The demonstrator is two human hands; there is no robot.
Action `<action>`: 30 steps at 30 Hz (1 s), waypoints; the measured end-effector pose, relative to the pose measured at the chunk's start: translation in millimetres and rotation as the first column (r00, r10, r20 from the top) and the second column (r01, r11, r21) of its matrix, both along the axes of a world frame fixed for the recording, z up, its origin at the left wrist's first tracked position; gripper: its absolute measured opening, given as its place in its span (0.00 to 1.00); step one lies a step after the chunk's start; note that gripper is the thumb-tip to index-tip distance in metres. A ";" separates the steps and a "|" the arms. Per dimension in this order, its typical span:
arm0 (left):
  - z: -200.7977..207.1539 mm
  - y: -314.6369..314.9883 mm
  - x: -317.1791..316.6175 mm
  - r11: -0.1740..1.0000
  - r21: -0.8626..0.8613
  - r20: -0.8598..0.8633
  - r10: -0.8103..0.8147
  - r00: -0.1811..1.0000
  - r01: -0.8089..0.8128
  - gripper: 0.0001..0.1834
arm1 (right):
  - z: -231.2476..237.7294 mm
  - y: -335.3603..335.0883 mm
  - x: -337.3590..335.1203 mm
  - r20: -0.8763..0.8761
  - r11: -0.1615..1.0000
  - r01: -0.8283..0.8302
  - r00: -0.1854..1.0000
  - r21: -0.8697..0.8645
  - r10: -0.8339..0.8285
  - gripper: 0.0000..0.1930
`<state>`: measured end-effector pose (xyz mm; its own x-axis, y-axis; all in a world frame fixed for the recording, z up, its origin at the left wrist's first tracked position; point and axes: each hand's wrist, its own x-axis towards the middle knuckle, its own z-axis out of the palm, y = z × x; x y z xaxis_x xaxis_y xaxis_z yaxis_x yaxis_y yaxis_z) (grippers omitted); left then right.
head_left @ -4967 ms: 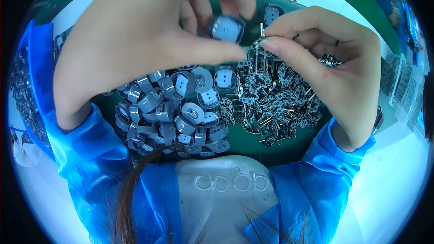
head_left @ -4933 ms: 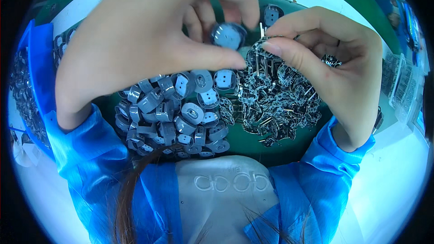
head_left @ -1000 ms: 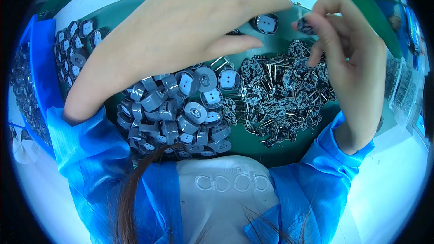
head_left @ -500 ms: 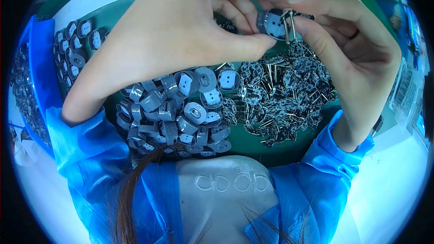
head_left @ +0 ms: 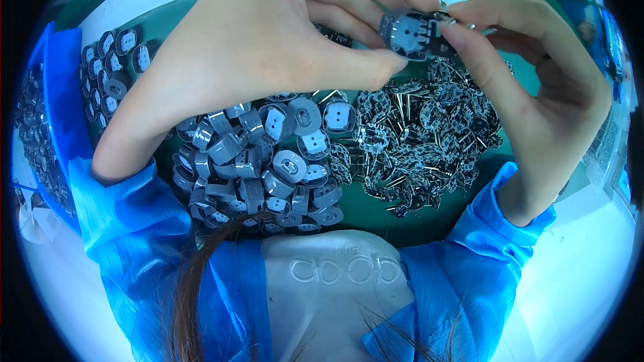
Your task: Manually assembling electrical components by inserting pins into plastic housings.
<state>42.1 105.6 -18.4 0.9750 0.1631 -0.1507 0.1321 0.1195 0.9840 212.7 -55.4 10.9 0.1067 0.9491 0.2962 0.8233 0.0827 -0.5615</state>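
Between the thumb and fingers of my left hand (head_left: 282,47) is a round grey plastic housing (head_left: 400,31) with a pale inner face. Held against that face is a small black circuit board (head_left: 435,41) with white markings, pinched by the thumb and forefinger of my right hand (head_left: 537,74). Metal pins on the board point to the right, partly behind the fingers. How far the board sits in the housing cannot be made out. Below my hands lie a heap of grey housings (head_left: 251,181) and, right of it, a heap of circuit boards (head_left: 422,141) with metal pins.
More housings (head_left: 111,84) stand in a group at the far left of the green mat (head_left: 429,224). A blue bin (head_left: 64,114) with many small parts stands at the left edge. On the right, a clear plastic tray (head_left: 604,137) is partly hidden behind my right hand.
My right hand has turned the circuit board, so its pins now point right instead of downward and its flat side meets the housing. My left hand has hardly moved.
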 end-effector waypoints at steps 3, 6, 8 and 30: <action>1.4 -1.1 1.2 0.999 -0.038 -0.006 0.002 1.000 -0.003 0.21 | 1.5 -0.5 -7.3 -0.323 0.962 0.164 0.918 -0.218 -0.230 0.09; -0.3 -2.1 -1.3 0.997 -0.076 -0.023 0.018 1.000 -0.020 0.21 | -12.2 5.6 -3.0 -0.160 1.000 0.023 0.987 0.017 -0.020 0.09; -0.7 0.1 1.9 0.996 -0.091 -0.050 -0.005 0.999 0.000 0.21 | -11.6 5.3 -2.4 -0.101 0.999 0.021 0.995 0.030 -0.018 0.09; 20.8 -10.8 9.9 0.995 0.085 -0.236 0.074 0.969 -0.055 0.23 | -2.6 6.8 -25.1 -0.041 0.937 0.335 0.939 -0.100 -0.340 0.08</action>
